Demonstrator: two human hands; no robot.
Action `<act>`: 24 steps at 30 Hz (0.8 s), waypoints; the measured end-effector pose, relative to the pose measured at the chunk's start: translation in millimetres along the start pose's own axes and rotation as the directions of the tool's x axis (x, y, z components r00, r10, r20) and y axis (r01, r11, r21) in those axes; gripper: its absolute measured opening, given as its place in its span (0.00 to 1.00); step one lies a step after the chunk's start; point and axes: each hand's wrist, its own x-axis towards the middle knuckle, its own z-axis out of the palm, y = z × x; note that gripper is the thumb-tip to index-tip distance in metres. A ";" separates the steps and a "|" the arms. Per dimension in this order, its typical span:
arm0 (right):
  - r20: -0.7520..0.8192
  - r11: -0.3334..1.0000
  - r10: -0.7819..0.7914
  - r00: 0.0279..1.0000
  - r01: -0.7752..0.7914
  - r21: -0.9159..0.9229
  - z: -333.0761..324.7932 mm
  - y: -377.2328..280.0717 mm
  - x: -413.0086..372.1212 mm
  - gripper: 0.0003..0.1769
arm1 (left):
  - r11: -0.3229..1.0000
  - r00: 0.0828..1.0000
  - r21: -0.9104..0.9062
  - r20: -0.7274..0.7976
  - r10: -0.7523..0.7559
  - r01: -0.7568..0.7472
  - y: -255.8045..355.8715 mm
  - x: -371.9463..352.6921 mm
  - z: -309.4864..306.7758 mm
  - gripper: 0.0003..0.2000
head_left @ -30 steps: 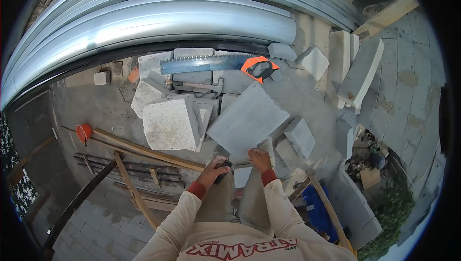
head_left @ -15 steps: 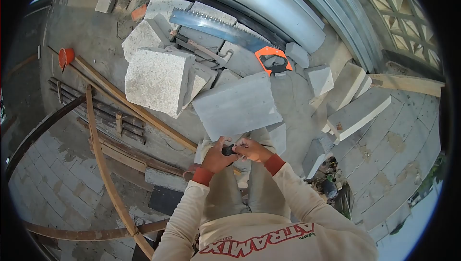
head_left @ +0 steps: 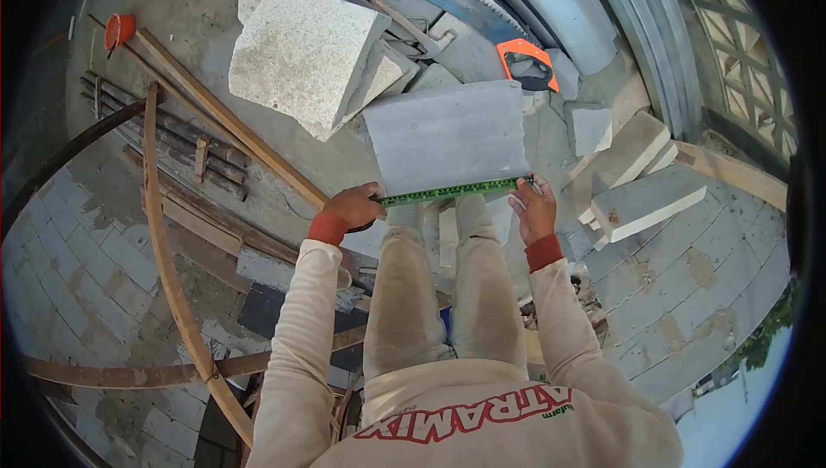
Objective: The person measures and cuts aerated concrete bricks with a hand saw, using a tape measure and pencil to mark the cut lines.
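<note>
A green tape measure point(head_left: 452, 193) is stretched along the near edge of a flat grey block point(head_left: 447, 137) in front of my knees. My left hand point(head_left: 354, 207) is closed at the tape's left end, by the block's near left corner; the dark case shows partly beneath the fingers. At the other end, my right hand point(head_left: 535, 204) pinches the tape's tip near the block's right corner, some fingers loosely curled.
Beyond the block lie a handsaw with an orange handle point(head_left: 527, 65), a hammer point(head_left: 400, 16) and a large rough block point(head_left: 305, 55). Cut blocks point(head_left: 645, 201) lie to the right. Wooden strips point(head_left: 232, 120), pipes point(head_left: 172, 137) and an orange bucket point(head_left: 119, 31) are to the left.
My hands have moved apart from close together over my knees, and the green tape is now drawn out between them along the block's edge. The view has shifted.
</note>
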 end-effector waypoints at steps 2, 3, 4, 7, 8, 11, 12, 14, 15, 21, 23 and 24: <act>-0.030 0.999 -0.036 0.999 0.037 0.017 5.6 3.8 -1.1 0.21 | 1.000 0.999 0.023 0.042 0.019 -0.020 -0.9 5.2 -4.0 0.26; -0.044 0.999 -0.049 0.998 0.050 0.021 7.7 6.3 -2.3 0.21 | 0.999 0.998 0.044 0.056 0.006 -0.009 4.5 5.0 -7.4 0.25; -0.057 0.998 -0.063 0.996 0.065 0.026 10.1 7.8 -3.3 0.22 | 0.998 0.998 0.066 0.068 -0.004 0.000 5.9 7.8 -11.1 0.25; -0.099 0.993 -0.112 0.989 0.115 0.025 20.5 8.7 -9.8 0.24 | 0.987 0.991 0.149 0.126 0.046 -0.064 -6.3 33.4 -11.1 0.23; -0.115 0.991 -0.127 0.985 0.130 0.020 23.1 9.2 -12.8 0.24 | 0.980 0.988 0.179 0.144 0.059 -0.085 -8.8 37.9 -10.0 0.22; -0.124 0.989 -0.145 0.982 0.148 0.020 24.7 11.5 -10.4 0.25 | 0.987 0.991 0.132 0.111 0.078 -0.092 -9.7 39.2 -11.9 0.21; -0.126 0.987 -0.157 0.980 0.161 0.021 26.7 11.6 -10.2 0.24 | 0.988 0.993 0.123 0.081 0.086 -0.095 -13.1 41.2 -11.3 0.21; -0.133 0.982 -0.181 0.975 0.185 0.021 28.3 12.0 -11.6 0.24 | 0.989 0.995 0.105 0.025 0.101 -0.103 -19.3 44.7 -7.7 0.20; -0.139 0.983 -0.176 0.975 0.181 0.025 28.8 13.3 -11.9 0.23 | 0.989 0.994 0.104 0.042 0.101 -0.105 -20.5 46.6 -8.8 0.20; -0.123 0.989 -0.147 0.982 0.149 0.009 33.5 19.8 -14.1 0.19 | 0.989 0.991 0.086 0.074 0.111 -0.118 -21.4 49.0 -17.3 0.20; -0.139 0.988 -0.150 0.979 0.154 0.017 35.3 21.4 -13.8 0.18 | 0.984 0.988 0.090 0.038 0.151 -0.153 -34.0 60.3 -7.7 0.20; -0.141 0.988 -0.149 0.979 0.154 0.022 36.2 21.7 -14.2 0.19 | 0.984 0.988 0.087 0.039 0.151 -0.154 -34.8 60.8 -8.2 0.20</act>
